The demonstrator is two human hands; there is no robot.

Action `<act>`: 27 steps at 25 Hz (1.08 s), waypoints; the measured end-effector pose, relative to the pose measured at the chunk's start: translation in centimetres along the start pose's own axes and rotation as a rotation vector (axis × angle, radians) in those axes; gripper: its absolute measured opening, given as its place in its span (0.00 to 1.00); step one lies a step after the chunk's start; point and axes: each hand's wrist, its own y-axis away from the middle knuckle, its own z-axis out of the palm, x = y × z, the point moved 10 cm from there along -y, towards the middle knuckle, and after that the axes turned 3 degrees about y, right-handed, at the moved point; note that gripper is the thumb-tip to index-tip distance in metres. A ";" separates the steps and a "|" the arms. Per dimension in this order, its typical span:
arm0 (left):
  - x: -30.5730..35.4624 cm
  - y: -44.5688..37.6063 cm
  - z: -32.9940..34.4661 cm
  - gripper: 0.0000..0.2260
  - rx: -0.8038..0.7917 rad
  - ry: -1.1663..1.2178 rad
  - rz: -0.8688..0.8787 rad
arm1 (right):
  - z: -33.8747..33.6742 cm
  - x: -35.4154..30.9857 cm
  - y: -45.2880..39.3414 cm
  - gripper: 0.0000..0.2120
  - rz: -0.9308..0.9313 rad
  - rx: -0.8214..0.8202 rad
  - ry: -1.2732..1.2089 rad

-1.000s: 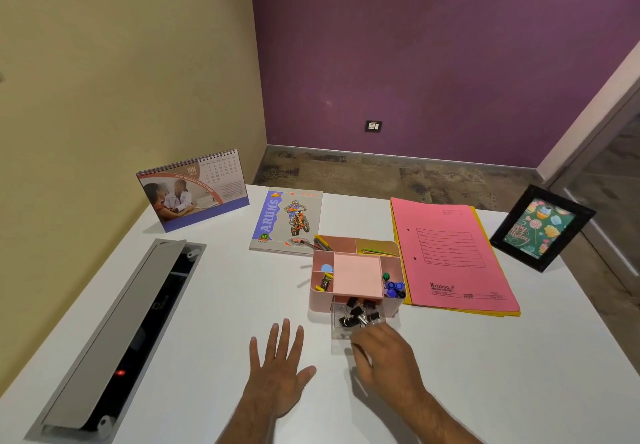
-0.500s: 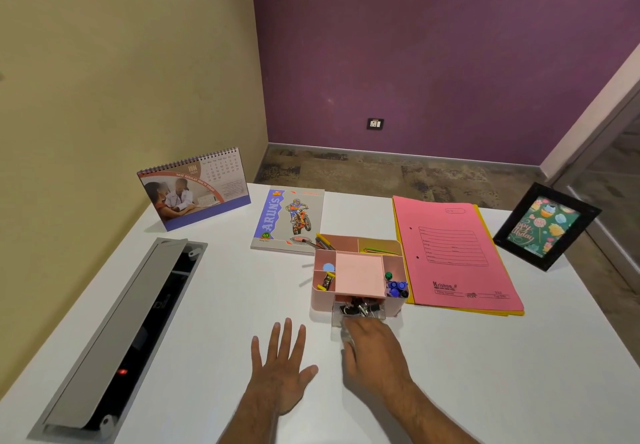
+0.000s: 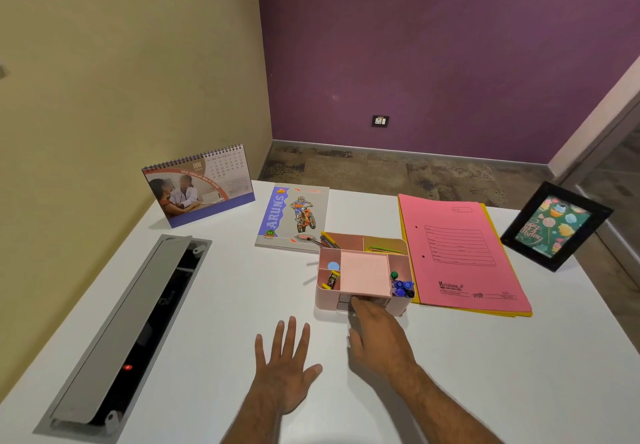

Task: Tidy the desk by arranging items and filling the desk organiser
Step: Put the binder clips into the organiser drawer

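A pink desk organiser [image 3: 323, 296] stands mid-desk. It holds a pink sticky-note pad [image 3: 364, 272], blue pins [image 3: 402, 287], a small stapler [image 3: 332, 279] and pencils [image 3: 330, 240]. Its clear front drawer [image 3: 343, 302] sits pushed into the body. The fingertips of my right hand [image 3: 375, 334] press against the drawer's front. My left hand [image 3: 285, 362] lies flat on the white desk, fingers spread, holding nothing.
A desk calendar [image 3: 201, 185] stands at the back left, a notebook [image 3: 292, 216] lies behind the organiser. Pink and yellow folders [image 3: 460, 253] lie to the right, beside a framed picture [image 3: 554, 225]. An open cable hatch [image 3: 128, 322] runs along the desk's left side.
The clear drawer with black binder clips stuck out of the organiser's front. My right hand has pushed it in, and the clips are now hidden. My left hand has stayed flat.
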 end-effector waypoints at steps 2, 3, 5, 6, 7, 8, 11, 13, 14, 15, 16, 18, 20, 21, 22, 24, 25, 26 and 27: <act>0.2 0.2 0.4 0.32 -0.053 0.048 -0.008 | -0.1 0.7 0.6 0.26 0.019 0.016 -0.079; 0.1 0.3 0.1 0.32 -0.070 0.093 -0.032 | -0.8 1.5 1.1 0.22 0.069 0.087 -0.191; -0.3 0.4 -1.2 0.30 -0.092 0.233 -0.135 | -2.5 5.4 3.1 0.06 0.350 0.351 -0.585; -0.4 0.1 -2.1 0.30 -0.063 0.373 -0.205 | -2.7 8.0 4.5 0.04 0.547 0.491 -0.802; -0.6 -0.6 -3.3 0.31 0.022 0.563 -0.286 | -2.2 10.2 5.8 0.03 0.719 0.593 -0.989; -0.7 -1.2 -4.1 0.30 0.082 0.779 -0.372 | -1.3 11.7 6.4 0.02 0.836 0.615 -1.110; 0.9 -3.9 -5.8 0.22 0.127 1.364 -0.547 | 0.4 13.2 4.0 0.13 0.860 0.484 -1.320; 2.3 -6.0 -6.6 0.22 0.070 1.473 -0.564 | 0.8 12.7 1.9 0.17 0.821 0.396 -1.396; 2.8 -6.6 -6.7 0.24 0.048 1.489 -0.574 | 0.8 12.2 1.1 0.18 0.809 0.357 -1.427; 3.0 -7.1 -6.9 0.25 0.044 1.499 -0.584 | 0.8 11.8 0.5 0.18 0.796 0.324 -1.461; 3.0 -7.4 -7.0 0.24 0.056 1.496 -0.598 | 0.6 11.5 0.3 0.17 0.792 0.309 -1.477; 3.0 -7.4 -7.7 0.22 0.082 1.443 -0.602 | 0.6 11.2 0.2 0.16 0.775 0.296 -1.484; 3.0 -7.3 -8.4 0.20 0.100 1.392 -0.623 | 0.7 11.4 0.2 0.16 0.753 0.300 -1.477; 2.8 -7.3 -8.5 0.19 0.105 1.374 -0.635 | 0.8 11.6 0.1 0.16 0.743 0.308 -1.479; 2.8 -7.2 -8.8 0.19 0.107 1.361 -0.647 | 0.9 11.6 0.0 0.16 0.746 0.314 -1.486; 2.6 -7.1 -8.7 0.19 0.113 1.353 -0.666 | 0.8 11.7 0.0 0.15 0.758 0.330 -1.498; 2.7 -7.1 -8.6 0.18 0.109 1.342 -0.667 | 0.6 11.6 0.1 0.14 0.762 0.345 -1.504; 2.8 -7.1 -8.7 0.18 0.110 1.335 -0.662 | 0.4 11.7 0.1 0.13 0.766 0.363 -1.510; 2.8 -7.3 -8.8 0.17 0.116 1.334 -0.661 | 0.1 11.8 0.1 0.13 0.768 0.382 -1.522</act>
